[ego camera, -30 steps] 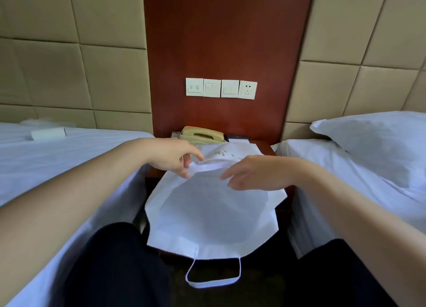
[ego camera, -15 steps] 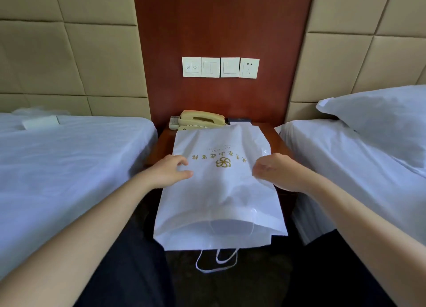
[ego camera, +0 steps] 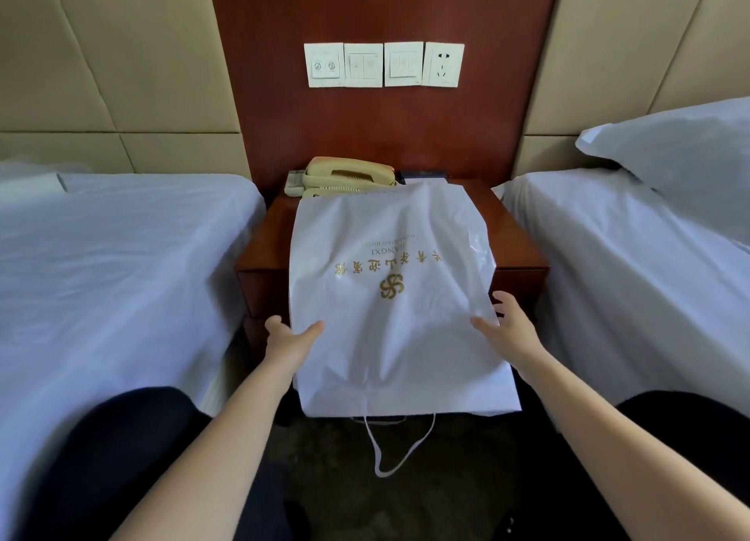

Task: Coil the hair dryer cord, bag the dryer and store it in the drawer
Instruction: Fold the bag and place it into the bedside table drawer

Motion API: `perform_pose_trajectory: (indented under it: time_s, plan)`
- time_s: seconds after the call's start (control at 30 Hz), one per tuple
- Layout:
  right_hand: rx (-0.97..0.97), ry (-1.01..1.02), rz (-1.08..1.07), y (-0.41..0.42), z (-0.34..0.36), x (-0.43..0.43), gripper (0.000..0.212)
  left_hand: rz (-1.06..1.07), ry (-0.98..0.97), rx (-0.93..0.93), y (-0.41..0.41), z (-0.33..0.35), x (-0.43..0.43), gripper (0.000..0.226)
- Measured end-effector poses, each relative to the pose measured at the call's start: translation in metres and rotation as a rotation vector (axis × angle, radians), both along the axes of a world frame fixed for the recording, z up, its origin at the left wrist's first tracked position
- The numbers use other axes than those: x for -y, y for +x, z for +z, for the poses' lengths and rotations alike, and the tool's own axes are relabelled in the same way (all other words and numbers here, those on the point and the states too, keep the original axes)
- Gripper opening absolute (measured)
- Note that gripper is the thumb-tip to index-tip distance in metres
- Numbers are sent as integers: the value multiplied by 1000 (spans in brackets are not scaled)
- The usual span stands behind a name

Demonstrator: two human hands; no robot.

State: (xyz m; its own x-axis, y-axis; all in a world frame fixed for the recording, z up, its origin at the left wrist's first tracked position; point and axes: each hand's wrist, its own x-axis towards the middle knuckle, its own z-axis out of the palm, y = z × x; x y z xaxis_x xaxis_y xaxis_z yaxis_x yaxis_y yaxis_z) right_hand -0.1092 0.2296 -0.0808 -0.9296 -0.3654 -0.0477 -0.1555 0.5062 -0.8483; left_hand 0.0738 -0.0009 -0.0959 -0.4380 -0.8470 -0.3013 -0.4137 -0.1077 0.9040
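Observation:
A white bag (ego camera: 389, 317) with a gold logo and gold lettering lies on the wooden nightstand (ego camera: 515, 240) and hangs over its front edge, its white handle loop (ego camera: 399, 447) dangling below. My left hand (ego camera: 290, 339) grips the bag's left edge, thumb on top. My right hand (ego camera: 505, 325) holds the right edge with fingers spread. The hair dryer and its cord are not visible; I cannot tell whether they are inside the bag. The drawer front (ego camera: 264, 297) shows below the nightstand's top, partly hidden by the bag.
A beige telephone (ego camera: 345, 177) sits at the back of the nightstand. White beds flank it, left bed (ego camera: 113, 276) and right bed (ego camera: 633, 264) with a pillow (ego camera: 682, 151). Wall switches and a socket (ego camera: 383, 65) are above. My dark-trousered knees (ego camera: 121, 451) are near the bottom.
The bag was turned over logo side up and laid on the nightstand. My hands slid from its middle down to its side edges, nearer me.

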Motion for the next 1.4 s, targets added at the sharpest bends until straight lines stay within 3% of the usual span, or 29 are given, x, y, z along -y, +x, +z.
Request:
perform_pose_trajectory:
  time_s: [0.13, 0.23, 0.4, 0.6, 0.9, 1.13, 1.27, 1.33, 1.4]
  plan:
    - [-53, 70, -27, -4, -8, 2, 33, -9, 20, -3, -3, -30, 3, 36]
    - [-15, 13, 2, -1, -6, 1, 24, -13, 22, -1, -4, -34, 1, 26]
    - [87, -242, 65, 7, 3, -15, 28, -36, 37, 9, 13, -39, 5, 32]
    - [271, -384, 119, 11, 2, -41, 14, -75, 8, 10, 34, -32, -5, 38]
    - [523, -590, 185, 31, 5, -52, 25, -65, -22, 1, 57, -11, 1, 22]
    - [595, -629, 95, 36, 6, -47, 27, -5, -99, -38, 72, 2, -3, 26]
    - [618, -463, 119, 45, 8, -46, 23, 77, -142, -71, 80, 8, -7, 31]
    - [555, -384, 141, 49, 13, -52, 21, 28, -79, -58, 84, 16, -9, 44]
    - [462, -368, 150, 51, 17, -60, 22, -101, -31, -13, 88, 24, -14, 38]
